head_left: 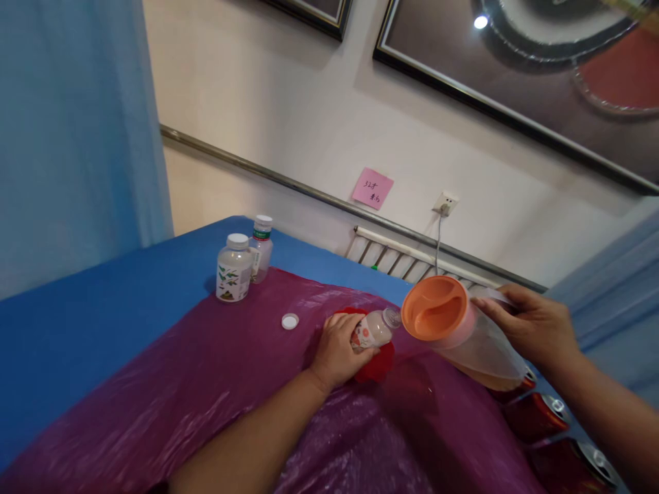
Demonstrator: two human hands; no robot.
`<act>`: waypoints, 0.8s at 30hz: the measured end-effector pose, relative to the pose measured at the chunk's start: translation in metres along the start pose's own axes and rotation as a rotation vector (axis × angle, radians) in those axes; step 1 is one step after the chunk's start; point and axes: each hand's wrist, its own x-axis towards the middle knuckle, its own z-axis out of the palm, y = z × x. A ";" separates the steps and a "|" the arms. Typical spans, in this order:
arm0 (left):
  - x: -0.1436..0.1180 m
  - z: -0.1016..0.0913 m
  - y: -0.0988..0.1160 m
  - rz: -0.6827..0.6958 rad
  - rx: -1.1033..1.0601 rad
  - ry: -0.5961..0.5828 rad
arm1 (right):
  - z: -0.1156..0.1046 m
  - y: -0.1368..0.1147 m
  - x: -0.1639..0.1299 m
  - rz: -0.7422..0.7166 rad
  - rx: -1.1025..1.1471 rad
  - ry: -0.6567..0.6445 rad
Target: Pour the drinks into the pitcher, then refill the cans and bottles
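My left hand (337,351) is wrapped round a small clear bottle (378,329) with a printed label, tilted with its uncapped mouth to the right. Under it lies a red scalloped mat (378,366). In my right hand (540,326) is the handle of a translucent pitcher (487,346) with an orange lid (435,309). The pitcher leans over to the left, its lid close to the bottle's mouth, and brownish liquid shows along its lower side. Left of my left hand, a white cap (290,321) lies on the purple plastic sheet (221,370).
Two white-capped bottles (234,269) (262,250) stand at the back left. Several red cans (538,416) line the right edge, below my right forearm. Behind the blue table (128,295) are a radiator (391,254), a wall socket (445,203) with a cord, and a pink note (373,189).
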 end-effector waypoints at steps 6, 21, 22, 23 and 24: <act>-0.001 0.000 0.000 0.001 -0.005 0.000 | -0.002 -0.004 0.000 0.006 0.016 -0.004; 0.000 -0.002 0.002 0.017 -0.007 0.006 | -0.003 -0.008 0.001 0.017 0.026 -0.010; 0.000 -0.002 0.002 0.016 -0.008 0.006 | -0.003 -0.008 0.001 0.017 0.029 -0.009; 0.000 -0.002 0.002 0.015 -0.008 0.008 | -0.003 -0.008 0.001 0.016 0.029 -0.007; 0.000 -0.002 0.002 0.014 -0.007 0.008 | -0.003 -0.008 0.001 0.013 0.028 -0.007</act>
